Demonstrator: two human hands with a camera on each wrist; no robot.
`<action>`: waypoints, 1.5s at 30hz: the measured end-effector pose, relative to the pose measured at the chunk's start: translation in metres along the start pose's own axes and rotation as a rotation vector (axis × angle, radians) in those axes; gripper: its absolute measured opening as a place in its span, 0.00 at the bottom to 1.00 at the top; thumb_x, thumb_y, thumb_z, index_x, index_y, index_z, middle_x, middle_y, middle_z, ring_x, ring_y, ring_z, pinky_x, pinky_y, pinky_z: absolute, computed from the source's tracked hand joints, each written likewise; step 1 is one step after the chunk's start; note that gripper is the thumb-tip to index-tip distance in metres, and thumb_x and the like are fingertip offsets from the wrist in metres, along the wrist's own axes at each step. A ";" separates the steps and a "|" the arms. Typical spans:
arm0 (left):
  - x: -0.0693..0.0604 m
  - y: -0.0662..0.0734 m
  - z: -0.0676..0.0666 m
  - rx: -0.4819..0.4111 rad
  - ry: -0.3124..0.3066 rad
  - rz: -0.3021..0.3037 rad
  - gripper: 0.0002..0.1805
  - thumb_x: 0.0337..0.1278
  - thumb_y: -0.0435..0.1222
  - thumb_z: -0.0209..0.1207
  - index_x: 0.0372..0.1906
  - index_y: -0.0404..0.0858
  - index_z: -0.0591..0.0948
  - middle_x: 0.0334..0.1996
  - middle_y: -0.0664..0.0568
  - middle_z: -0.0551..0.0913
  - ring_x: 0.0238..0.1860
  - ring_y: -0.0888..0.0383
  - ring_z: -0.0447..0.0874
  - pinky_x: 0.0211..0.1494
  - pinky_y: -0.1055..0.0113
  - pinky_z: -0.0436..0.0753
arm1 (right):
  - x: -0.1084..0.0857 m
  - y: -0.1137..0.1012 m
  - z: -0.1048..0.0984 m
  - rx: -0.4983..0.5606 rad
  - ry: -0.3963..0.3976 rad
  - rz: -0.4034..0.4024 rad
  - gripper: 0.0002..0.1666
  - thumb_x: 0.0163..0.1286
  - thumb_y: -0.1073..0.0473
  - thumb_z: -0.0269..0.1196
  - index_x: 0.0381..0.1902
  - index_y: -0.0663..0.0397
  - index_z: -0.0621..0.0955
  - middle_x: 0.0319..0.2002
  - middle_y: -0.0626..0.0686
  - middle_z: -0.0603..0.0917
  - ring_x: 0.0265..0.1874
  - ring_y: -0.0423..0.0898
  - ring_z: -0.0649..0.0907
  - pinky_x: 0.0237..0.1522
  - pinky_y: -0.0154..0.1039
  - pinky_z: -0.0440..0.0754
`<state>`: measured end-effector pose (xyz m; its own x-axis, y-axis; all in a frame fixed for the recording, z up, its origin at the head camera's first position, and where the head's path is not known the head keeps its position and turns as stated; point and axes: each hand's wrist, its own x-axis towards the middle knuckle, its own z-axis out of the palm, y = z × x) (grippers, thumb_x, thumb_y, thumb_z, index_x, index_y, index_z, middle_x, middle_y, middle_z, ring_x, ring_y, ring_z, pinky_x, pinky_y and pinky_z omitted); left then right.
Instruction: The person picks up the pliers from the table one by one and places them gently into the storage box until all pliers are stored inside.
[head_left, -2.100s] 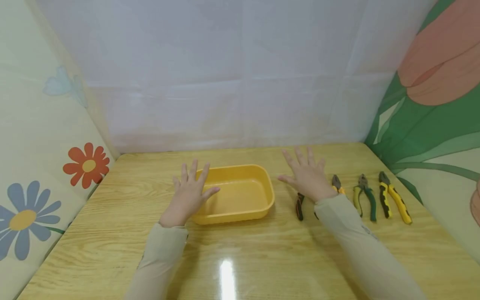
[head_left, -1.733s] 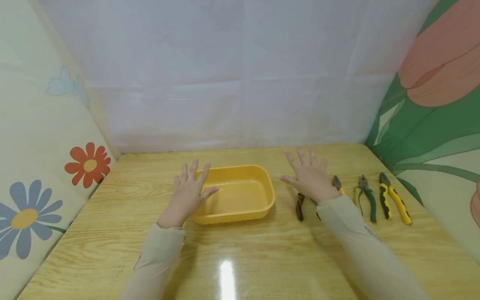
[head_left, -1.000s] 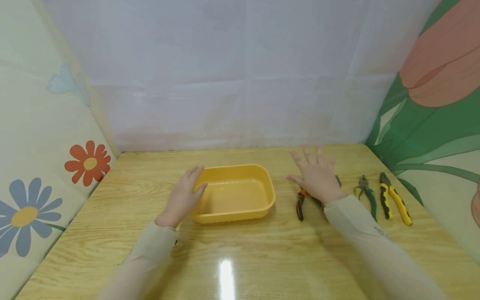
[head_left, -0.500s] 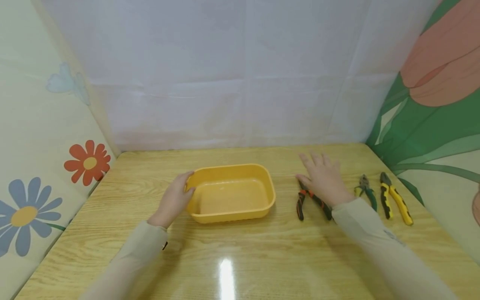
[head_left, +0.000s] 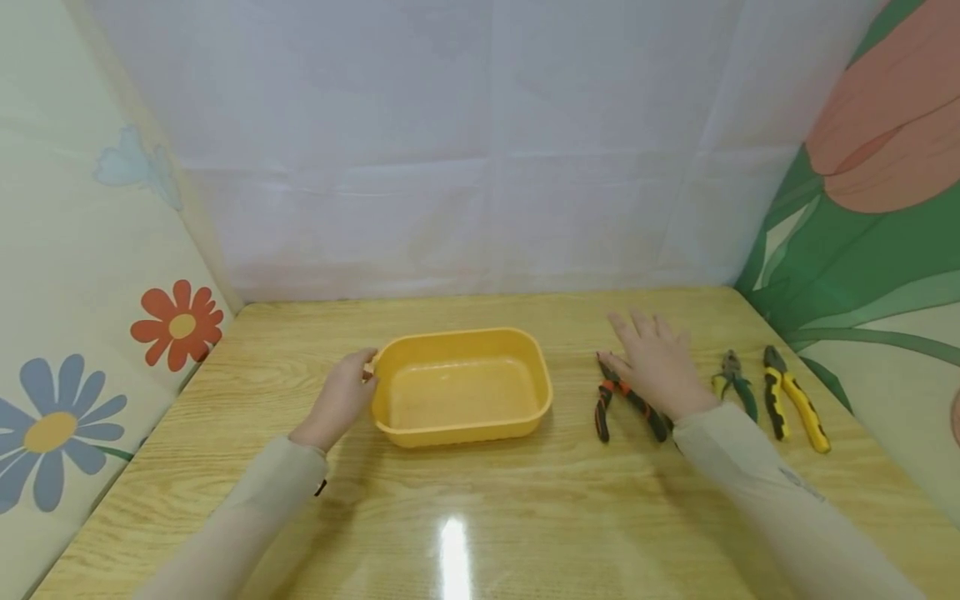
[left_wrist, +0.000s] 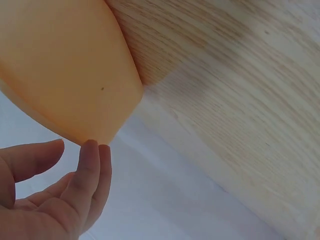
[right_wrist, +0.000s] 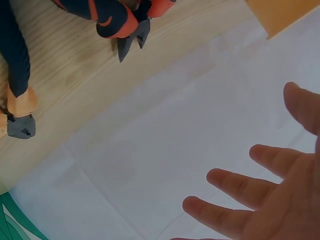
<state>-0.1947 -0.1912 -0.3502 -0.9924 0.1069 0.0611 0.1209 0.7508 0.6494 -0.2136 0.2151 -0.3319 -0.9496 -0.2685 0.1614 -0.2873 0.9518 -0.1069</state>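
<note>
A shallow yellow plastic bin (head_left: 525, 423) sits on the table, its inside bare. My left hand (head_left: 342, 400) is at the bin's left end; in the left wrist view its fingertips touch the edge of the bin (left_wrist: 70, 65), while the thumb stays apart from it. My right hand (head_left: 656, 367) hovers with fingers spread above black-and-red pliers (head_left: 647, 408) and holds nothing. Beneath that hand another pair is mostly hidden in the head view; the right wrist view shows these orange-collared pliers (right_wrist: 21, 107) beside the black-and-red pair.
Farther right lie green-handled pliers (head_left: 742, 393) and yellow-and-black pliers (head_left: 804, 410). The wooden table (head_left: 555, 517) backs onto a white cloth (head_left: 480, 208). Flower-printed panels stand at the left and right sides.
My left hand has shifted left and down from over the bin to its left end, its fingers drawing together. My right hand has drifted right and slightly down, uncovering the black-and-red pliers.
</note>
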 end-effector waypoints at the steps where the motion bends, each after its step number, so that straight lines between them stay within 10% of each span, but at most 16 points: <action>1: 0.001 0.000 -0.001 -0.005 -0.012 -0.014 0.24 0.66 0.23 0.50 0.65 0.19 0.64 0.62 0.25 0.67 0.53 0.35 0.75 0.50 0.49 0.80 | -0.001 0.000 0.000 -0.003 0.001 0.004 0.40 0.74 0.46 0.56 0.73 0.61 0.58 0.68 0.74 0.58 0.64 0.79 0.56 0.57 0.79 0.49; 31: 0.019 -0.007 -0.011 -0.316 -0.222 -0.311 0.27 0.65 0.22 0.50 0.64 0.13 0.58 0.59 0.22 0.67 0.51 0.37 0.78 0.48 0.56 0.83 | -0.019 0.020 0.005 -0.024 -0.023 0.023 0.42 0.74 0.46 0.56 0.75 0.62 0.54 0.67 0.77 0.58 0.63 0.79 0.57 0.56 0.79 0.52; 45: 0.020 -0.013 -0.013 -0.404 -0.272 -0.316 0.27 0.65 0.24 0.51 0.66 0.16 0.60 0.56 0.26 0.71 0.44 0.48 0.79 0.46 0.60 0.84 | -0.024 0.027 0.005 -0.062 -0.007 0.020 0.42 0.74 0.46 0.56 0.74 0.64 0.56 0.66 0.77 0.59 0.62 0.80 0.58 0.53 0.80 0.55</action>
<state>-0.2166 -0.2069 -0.3476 -0.9306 0.1218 -0.3453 -0.2520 0.4711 0.8453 -0.1994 0.2460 -0.3433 -0.9560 -0.2506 0.1526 -0.2605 0.9642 -0.0490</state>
